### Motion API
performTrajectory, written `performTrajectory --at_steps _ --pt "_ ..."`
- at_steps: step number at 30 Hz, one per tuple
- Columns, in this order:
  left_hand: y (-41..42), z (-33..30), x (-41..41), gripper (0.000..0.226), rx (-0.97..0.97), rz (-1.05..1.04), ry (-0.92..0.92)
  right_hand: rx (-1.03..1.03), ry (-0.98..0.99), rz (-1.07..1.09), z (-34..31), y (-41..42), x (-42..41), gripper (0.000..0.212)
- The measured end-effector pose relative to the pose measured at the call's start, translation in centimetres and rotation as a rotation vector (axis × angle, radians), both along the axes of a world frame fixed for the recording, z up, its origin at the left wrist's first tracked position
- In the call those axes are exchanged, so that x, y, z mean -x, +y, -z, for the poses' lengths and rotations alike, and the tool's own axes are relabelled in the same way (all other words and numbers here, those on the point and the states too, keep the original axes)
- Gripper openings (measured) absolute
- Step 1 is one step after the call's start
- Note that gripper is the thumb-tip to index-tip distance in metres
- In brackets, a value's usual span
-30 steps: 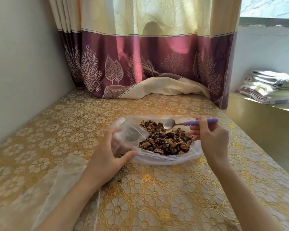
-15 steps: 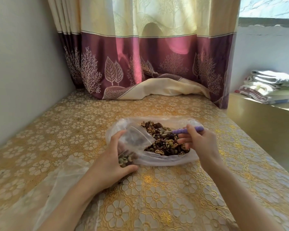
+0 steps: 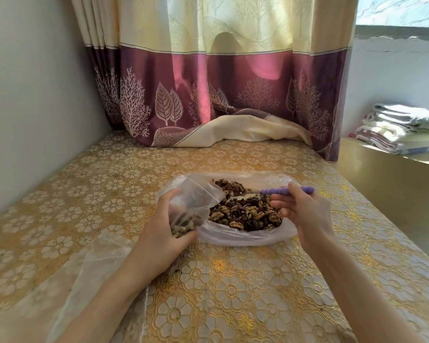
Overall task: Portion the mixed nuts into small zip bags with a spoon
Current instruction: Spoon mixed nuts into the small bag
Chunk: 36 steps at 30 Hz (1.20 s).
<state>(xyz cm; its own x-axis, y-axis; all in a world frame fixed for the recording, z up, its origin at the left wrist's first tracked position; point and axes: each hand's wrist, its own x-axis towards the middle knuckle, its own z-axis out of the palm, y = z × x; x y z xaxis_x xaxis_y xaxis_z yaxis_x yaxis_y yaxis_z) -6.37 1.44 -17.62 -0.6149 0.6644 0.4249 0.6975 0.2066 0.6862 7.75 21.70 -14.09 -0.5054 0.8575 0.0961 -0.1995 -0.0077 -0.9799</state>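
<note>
**Mixed nuts sitting mid-frame between both hands**

Mixed nuts (image 3: 245,211) are lying heaped in a large clear bag (image 3: 245,237) spread open at the centre of the frame, on a gold floral tablecloth (image 3: 233,293); the left hand (image 3: 164,233) is gripping a small zip bag (image 3: 193,206) at the heap's left edge, its mouth tilting toward the nuts, a few nuts showing through its lower part; the right hand (image 3: 305,214) is pinching the purple handle of a spoon (image 3: 286,191) at centre right, the bowl dipping into the heap and mostly hiding there; a maroon and cream curtain (image 3: 221,82) is hanging across the top; folded towels (image 3: 401,129) are sitting at the right edge; more clear plastic (image 3: 84,276) is lying at lower left.
</note>
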Motion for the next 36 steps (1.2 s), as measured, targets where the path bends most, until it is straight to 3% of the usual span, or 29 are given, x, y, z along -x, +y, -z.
performTrajectory --at_steps 10,15,28,32,36 --pt "0.4 -0.1 -0.6 0.080 -0.012 -0.058 -0.047 -0.071 0.178 -0.011 -1.5 -1.0 -0.5 0.041" --pt "0.3 -0.1 -0.6 0.064 -0.005 -0.049 -0.080 -0.120 0.257 -0.133 -2.7 -2.4 -0.8 0.040" --pt "0.2 -0.1 -0.5 0.054 0.013 -0.047 -0.103 -0.400 0.194 -0.384 -2.8 -4.8 -0.7 0.019" --pt "0.1 -0.1 -0.5 0.049 0.026 -0.066 -0.070 -0.372 0.227 -0.330 -2.7 -4.1 -0.7 0.021" --pt "0.1 0.0 -0.4 0.047 0.017 -0.070 -0.065 -0.356 0.256 -0.138 -2.5 -2.9 -0.7 0.025"
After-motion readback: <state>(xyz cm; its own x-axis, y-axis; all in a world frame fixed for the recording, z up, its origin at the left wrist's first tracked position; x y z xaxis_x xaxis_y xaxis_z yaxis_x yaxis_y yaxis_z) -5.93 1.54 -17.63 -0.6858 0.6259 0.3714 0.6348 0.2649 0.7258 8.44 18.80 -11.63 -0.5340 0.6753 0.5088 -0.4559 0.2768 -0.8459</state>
